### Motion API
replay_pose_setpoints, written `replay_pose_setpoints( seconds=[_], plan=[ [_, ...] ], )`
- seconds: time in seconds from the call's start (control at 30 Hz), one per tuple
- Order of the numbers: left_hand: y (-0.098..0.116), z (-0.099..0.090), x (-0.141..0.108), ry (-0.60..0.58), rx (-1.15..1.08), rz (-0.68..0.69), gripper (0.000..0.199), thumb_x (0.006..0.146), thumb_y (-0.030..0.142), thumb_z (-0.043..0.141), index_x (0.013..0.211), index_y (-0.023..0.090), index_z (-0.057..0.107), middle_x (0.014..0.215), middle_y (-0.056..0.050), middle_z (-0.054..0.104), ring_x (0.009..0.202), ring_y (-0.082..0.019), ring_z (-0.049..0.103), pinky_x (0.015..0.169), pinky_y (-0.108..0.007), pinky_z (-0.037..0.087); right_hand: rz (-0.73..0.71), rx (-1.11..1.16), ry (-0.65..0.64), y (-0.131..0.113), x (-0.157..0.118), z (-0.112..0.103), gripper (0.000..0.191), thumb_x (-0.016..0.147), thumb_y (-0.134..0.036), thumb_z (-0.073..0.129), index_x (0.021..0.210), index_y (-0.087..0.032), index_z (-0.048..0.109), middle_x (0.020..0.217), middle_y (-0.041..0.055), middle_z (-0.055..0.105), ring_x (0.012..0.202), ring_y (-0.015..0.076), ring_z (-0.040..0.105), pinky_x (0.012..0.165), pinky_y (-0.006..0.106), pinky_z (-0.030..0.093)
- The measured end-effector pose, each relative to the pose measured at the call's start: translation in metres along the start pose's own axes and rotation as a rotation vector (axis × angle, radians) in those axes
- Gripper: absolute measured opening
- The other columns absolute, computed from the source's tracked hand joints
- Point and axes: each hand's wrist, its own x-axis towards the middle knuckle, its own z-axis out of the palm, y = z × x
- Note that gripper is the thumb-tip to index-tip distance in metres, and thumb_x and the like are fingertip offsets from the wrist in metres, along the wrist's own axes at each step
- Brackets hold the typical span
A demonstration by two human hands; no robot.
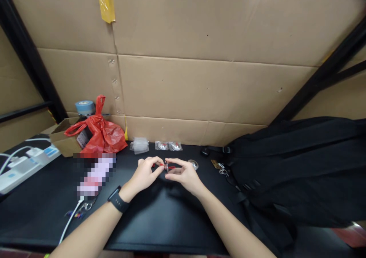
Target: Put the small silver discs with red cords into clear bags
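Observation:
Both hands meet above the middle of the black tabletop. A small round, shiny disc (167,168) with red cord is held on edge between them. My right hand (184,174) grips the disc between thumb and fingers. With thumb and index finger pinched, my left hand (145,174) holds the red cord (161,165) at the disc's left side. A black watch is on my left wrist. Just behind my right hand lies a round roll of clear tape (193,164), partly covered by the hand.
Small clear bags (140,145) and two packaged round items (168,146) lie along the cardboard wall (185,90). At left are a red plastic bag (105,136), an open box (64,140), a power strip (28,166) and a cabled phone. A black backpack (300,174) with keys fills the right.

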Motion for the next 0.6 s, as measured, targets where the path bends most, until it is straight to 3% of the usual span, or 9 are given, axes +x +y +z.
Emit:
replay_pose_setpoints(
  seconds=[0.2,0.33,0.47,0.6],
  plan=[
    [-0.008,-0.012,0.003,-0.017,0.173,0.054,0.025,0.097,0.04,0.048,0.103,0.026,0.067,0.109,-0.002,0.072,0.106,-0.021,0.06,0.095,-0.038,0.039,0.005,-0.114,0.04,-0.002,0.0,-0.004,0.064,0.058,-0.034,0.089,0.117,-0.02,0.067,0.111,0.0087,0.069,0.075,0.0187,0.073,0.069,0.032,0.061],
    [-0.042,-0.03,0.006,0.021,0.381,-0.078,0.039,0.101,0.043,0.034,0.11,0.025,0.068,0.126,-0.007,0.065,0.12,-0.026,0.054,0.101,-0.045,0.038,-0.025,-0.196,0.089,-0.004,0.0,-0.009,0.06,0.06,-0.035,0.087,0.114,-0.021,0.067,0.118,0.0094,0.065,0.076,0.0173,0.073,0.069,0.03,0.06],
    [-0.078,-0.035,0.007,-0.076,0.488,-0.221,0.038,0.099,0.04,0.037,0.121,0.027,0.066,0.146,-0.008,0.053,0.135,-0.033,0.042,0.106,-0.055,0.034,-0.046,-0.219,0.099,-0.005,0.001,-0.012,0.057,0.062,-0.034,0.085,0.114,-0.021,0.066,0.115,0.0085,0.064,0.076,0.016,0.072,0.067,0.028,0.059],
    [-0.089,-0.033,0.009,-0.089,0.516,-0.233,0.043,0.097,0.035,0.038,0.136,0.026,0.056,0.149,-0.01,0.05,0.137,-0.032,0.04,0.109,-0.056,0.032,-0.053,-0.248,0.091,-0.007,0.0,-0.012,0.055,0.064,-0.034,0.083,0.114,-0.021,0.066,0.116,0.0092,0.064,0.078,0.0161,0.071,0.062,0.026,0.057]
  ],
)
